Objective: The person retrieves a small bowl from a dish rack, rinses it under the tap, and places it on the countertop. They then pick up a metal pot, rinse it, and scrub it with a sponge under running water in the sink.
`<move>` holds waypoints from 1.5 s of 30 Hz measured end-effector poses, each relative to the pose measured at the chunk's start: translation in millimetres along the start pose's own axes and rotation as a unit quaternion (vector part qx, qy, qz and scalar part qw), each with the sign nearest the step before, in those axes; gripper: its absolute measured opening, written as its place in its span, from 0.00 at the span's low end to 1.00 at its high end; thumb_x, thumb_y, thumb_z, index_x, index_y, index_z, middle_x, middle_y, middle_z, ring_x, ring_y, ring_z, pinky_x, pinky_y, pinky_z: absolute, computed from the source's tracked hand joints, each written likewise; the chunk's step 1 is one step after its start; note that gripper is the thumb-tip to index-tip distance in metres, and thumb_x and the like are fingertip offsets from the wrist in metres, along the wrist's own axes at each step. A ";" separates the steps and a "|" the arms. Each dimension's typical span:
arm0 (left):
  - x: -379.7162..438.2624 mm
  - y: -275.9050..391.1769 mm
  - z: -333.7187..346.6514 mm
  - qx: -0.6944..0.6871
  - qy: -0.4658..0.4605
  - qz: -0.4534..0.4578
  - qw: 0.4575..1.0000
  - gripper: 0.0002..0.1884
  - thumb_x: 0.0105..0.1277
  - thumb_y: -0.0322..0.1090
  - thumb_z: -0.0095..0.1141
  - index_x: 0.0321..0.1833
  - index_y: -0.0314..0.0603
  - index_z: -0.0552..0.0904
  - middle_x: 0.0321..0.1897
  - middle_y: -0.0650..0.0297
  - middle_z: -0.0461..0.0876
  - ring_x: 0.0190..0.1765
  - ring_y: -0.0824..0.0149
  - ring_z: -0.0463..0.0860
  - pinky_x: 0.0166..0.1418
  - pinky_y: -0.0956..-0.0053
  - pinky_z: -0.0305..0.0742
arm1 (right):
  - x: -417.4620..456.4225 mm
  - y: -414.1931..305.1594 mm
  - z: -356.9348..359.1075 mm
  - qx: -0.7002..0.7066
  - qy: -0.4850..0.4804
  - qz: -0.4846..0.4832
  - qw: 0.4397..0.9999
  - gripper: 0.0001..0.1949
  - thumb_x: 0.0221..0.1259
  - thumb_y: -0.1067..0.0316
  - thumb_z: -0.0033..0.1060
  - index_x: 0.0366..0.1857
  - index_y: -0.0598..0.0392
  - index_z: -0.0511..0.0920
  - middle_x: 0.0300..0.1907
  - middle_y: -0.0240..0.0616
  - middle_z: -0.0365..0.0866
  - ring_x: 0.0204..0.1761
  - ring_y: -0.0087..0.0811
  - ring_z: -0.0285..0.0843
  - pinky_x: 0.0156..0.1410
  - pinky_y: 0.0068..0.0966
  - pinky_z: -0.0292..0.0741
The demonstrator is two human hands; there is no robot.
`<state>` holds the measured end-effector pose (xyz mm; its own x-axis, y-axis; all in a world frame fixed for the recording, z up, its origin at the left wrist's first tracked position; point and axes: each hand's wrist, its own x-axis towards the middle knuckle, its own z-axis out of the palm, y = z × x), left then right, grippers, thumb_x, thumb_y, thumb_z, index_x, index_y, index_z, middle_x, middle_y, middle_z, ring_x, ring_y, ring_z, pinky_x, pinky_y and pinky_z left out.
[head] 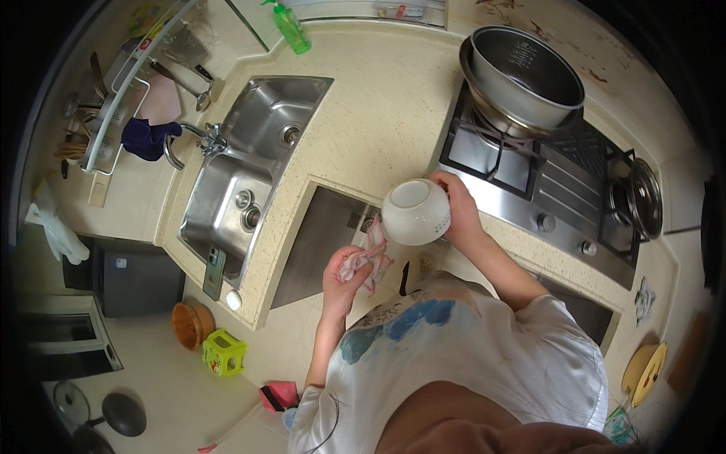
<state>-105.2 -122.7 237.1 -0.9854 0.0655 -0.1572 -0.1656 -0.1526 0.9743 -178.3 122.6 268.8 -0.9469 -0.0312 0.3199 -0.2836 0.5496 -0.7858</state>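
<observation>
A white ceramic bowl (417, 213) is tipped on its side before my body, its round base turned up and outward. My right hand (460, 205) grips it from the right, and some of those fingers are hidden behind it. Just left of the bowl, my left hand (343, 279) clutches a crumpled white cloth with pink edging (370, 262). The cloth's upper end reaches close to the bowl's side; I cannot tell whether they touch. Both hands are held in front of the counter's inner corner.
A double stainless steel sink (227, 193) with a faucet (212, 139) lies left. A phone (214, 273) and a small white case (233, 299) rest near the counter edge (256, 309). Right, a gas stove (539, 187) bears a large inner pot (527, 74). A green pump bottle (292, 28) stands behind.
</observation>
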 end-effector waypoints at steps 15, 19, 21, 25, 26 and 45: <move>71.6 29.3 -40.2 -0.089 0.170 0.046 0.980 0.25 0.61 0.25 0.56 0.61 0.42 0.64 0.47 0.61 0.75 0.41 0.69 0.78 0.25 0.80 0.78 | 98.2 -33.1 118.9 0.413 -0.406 0.236 0.780 0.17 0.54 0.72 0.47 0.50 0.64 0.68 0.32 0.42 0.78 0.22 0.26 0.78 0.27 0.23 0.78; 79.4 34.2 -85.2 -0.220 0.178 0.031 0.959 0.31 0.63 0.33 0.54 0.68 0.41 0.58 0.54 0.58 0.71 0.53 0.66 0.74 0.43 0.74 0.79 | 120.7 -55.3 163.3 0.390 -0.479 0.255 0.744 0.17 0.58 0.62 0.53 0.45 0.65 0.70 0.27 0.39 0.78 0.22 0.27 0.79 0.28 0.22 0.78; 88.5 36.0 -109.5 -0.257 0.190 0.045 0.947 0.31 0.62 0.35 0.53 0.68 0.41 0.59 0.55 0.58 0.71 0.54 0.64 0.74 0.51 0.69 0.77 | 133.7 -70.5 185.6 0.371 -0.501 0.244 0.743 0.20 0.60 0.56 0.55 0.44 0.64 0.70 0.28 0.39 0.78 0.24 0.27 0.79 0.29 0.22 0.78; 114.8 52.9 -171.9 -0.394 0.247 0.016 0.885 0.29 0.58 0.47 0.52 0.60 0.39 0.69 0.50 0.55 0.77 0.52 0.58 0.77 0.52 0.63 0.75 | 166.3 -103.8 228.3 0.386 -0.534 0.192 0.728 0.21 0.63 0.55 0.55 0.49 0.62 0.71 0.37 0.40 0.81 0.31 0.26 0.80 0.31 0.22 0.78; 118.2 58.5 -184.0 -0.442 0.256 0.006 0.860 0.29 0.56 0.50 0.51 0.57 0.38 0.72 0.47 0.54 0.80 0.49 0.57 0.78 0.52 0.61 0.74 | 174.5 -104.6 240.5 0.384 -0.542 0.183 0.725 0.20 0.63 0.56 0.55 0.51 0.62 0.70 0.39 0.40 0.81 0.31 0.26 0.80 0.32 0.21 0.78; 173.8 72.0 -341.8 -0.534 0.181 -0.019 0.825 0.43 0.50 0.64 0.50 0.64 0.38 0.67 0.51 0.40 0.75 0.46 0.26 0.74 0.41 0.28 0.66 | 317.9 -69.2 395.8 0.311 -0.481 0.166 0.803 0.15 0.63 0.64 0.55 0.48 0.61 0.73 0.41 0.38 0.80 0.30 0.23 0.79 0.31 0.16 0.75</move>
<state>-302.0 -459.3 224.8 -0.8941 -0.1787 -0.4106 0.0530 -0.9527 0.2992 -519.7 -255.8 215.4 -0.5805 -0.7636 -0.2828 0.2704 0.1468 -0.9515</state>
